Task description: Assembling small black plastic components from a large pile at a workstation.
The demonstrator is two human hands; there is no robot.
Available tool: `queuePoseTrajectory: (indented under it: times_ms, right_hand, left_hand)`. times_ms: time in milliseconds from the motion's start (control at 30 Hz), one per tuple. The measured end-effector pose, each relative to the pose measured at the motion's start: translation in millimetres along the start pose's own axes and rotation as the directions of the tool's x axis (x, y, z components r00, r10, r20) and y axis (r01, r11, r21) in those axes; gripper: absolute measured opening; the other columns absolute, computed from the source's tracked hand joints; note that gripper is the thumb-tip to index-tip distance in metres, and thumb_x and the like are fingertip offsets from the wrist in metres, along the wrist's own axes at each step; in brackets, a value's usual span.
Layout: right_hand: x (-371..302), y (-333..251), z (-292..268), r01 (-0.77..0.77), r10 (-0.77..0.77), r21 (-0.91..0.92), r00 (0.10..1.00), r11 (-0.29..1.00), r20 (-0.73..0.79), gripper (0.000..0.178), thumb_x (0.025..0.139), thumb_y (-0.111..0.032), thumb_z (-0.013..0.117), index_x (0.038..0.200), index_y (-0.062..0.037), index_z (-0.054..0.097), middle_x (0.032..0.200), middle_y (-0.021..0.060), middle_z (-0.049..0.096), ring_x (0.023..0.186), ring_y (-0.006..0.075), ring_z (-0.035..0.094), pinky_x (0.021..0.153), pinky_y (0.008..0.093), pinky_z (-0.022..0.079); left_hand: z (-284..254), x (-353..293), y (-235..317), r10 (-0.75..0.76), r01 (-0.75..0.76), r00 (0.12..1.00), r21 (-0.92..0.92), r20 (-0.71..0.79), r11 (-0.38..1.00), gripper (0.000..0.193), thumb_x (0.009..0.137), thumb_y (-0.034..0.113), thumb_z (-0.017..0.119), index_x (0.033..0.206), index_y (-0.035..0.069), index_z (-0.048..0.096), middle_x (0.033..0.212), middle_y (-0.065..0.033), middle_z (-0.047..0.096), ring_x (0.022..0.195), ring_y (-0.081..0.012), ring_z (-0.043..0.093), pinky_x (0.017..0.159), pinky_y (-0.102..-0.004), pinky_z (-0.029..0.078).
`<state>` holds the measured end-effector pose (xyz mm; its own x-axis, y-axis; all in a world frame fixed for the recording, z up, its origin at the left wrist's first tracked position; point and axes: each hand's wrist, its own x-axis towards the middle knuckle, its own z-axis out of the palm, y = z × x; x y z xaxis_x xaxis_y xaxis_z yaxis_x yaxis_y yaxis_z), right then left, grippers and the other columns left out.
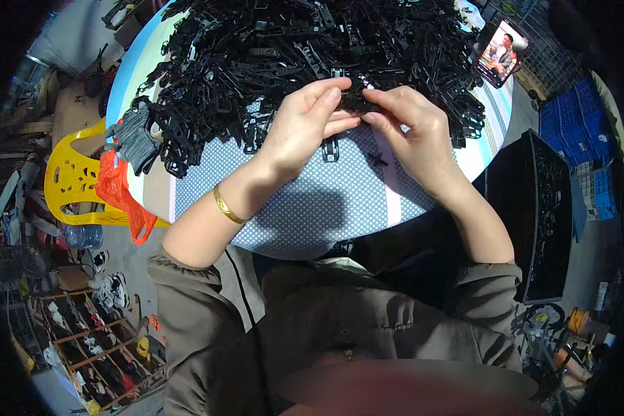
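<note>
Left grip [301, 125]: I pinched a small black plastic piece [356, 102].
Right grip [419, 132]: I pinched it too.
Round patterned surface [364, 187]: bore heaped slim black plastic parts [256, 55].

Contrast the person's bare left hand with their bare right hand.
The left hand has a golden metallic bangle behind its wrist; the right hand has none. The left hand angles rightward; the right hand angles leftward. Both seem to pinch a small black plastic piece.
</note>
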<state>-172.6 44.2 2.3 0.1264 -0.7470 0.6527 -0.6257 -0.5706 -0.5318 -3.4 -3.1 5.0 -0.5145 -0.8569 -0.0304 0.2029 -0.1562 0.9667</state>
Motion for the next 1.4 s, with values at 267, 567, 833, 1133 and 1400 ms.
queuePoseTrajectory:
  times_ms: [267,567,833,1133,1400]
  right_hand:
    - [2,-5,-3,0.120,-0.114,-0.167,0.992,0.979,0.050,0.029,0.070,-0.005,0.070,0.099,-0.0047,0.064,0.069,0.0068,0.054,0.058,0.0170,0.053,0.052,0.0261,0.044]
    - [4,4,-7,0.187,-0.183,-0.173,0.982,0.967,0.041,0.031,0.066,-0.013,0.073,0.096,-0.0088,0.068,0.099,0.0098,0.057,0.088,0.0203,0.054,0.072,0.0300,0.046]
    - [50,20,-11,-0.195,0.151,0.285,0.974,0.938,0.171,0.026,0.083,-0.010,0.058,0.107,-0.0023,0.061,0.097,0.0059,0.064,0.090,0.0115,0.058,0.077,0.0247,0.046]
    - [145,26,118,0.425,-0.203,-0.442,0.862,0.790,0.465,0.027,0.071,-0.008,0.061,0.098,-0.0090,0.064,0.091,0.0116,0.064,0.086,0.0291,0.061,0.075,0.0394,0.050]
    - [143,19,86,0.338,-0.178,-0.363,0.895,0.868,0.409,0.036,0.068,-0.015,0.067,0.104,-0.0124,0.063,0.087,0.0127,0.065,0.079,0.0297,0.062,0.075,0.0374,0.050]
  left_hand:
    - [-4,-1,2,-0.024,0.024,0.996,0.003,0.084,1.000,0.040,0.094,0.014,0.041,0.125,-0.011,0.036,0.106,-0.0184,0.055,0.095,-0.0197,0.059,0.085,-0.0278,0.050]
    - [-7,-1,4,-0.028,0.037,0.983,-0.049,0.182,0.998,0.042,0.089,0.008,0.051,0.127,-0.006,0.036,0.099,-0.0141,0.061,0.084,-0.0167,0.064,0.076,-0.0237,0.054]
    - [-1,-1,0,-0.071,0.060,0.980,0.068,0.186,0.996,0.044,0.090,0.008,0.049,0.128,-0.007,0.031,0.094,-0.0133,0.057,0.080,-0.0187,0.064,0.072,-0.0240,0.055]
    - [2,0,-9,-0.111,0.015,0.958,0.340,0.263,0.940,0.036,0.089,0.006,0.049,0.120,-0.008,0.040,0.108,-0.0167,0.055,0.081,-0.0174,0.063,0.071,-0.0260,0.053]
    - [-4,-1,-11,-0.056,-0.029,0.965,0.316,0.255,0.948,0.037,0.088,0.009,0.051,0.120,-0.007,0.042,0.101,-0.0180,0.058,0.082,-0.0185,0.064,0.073,-0.0261,0.052]
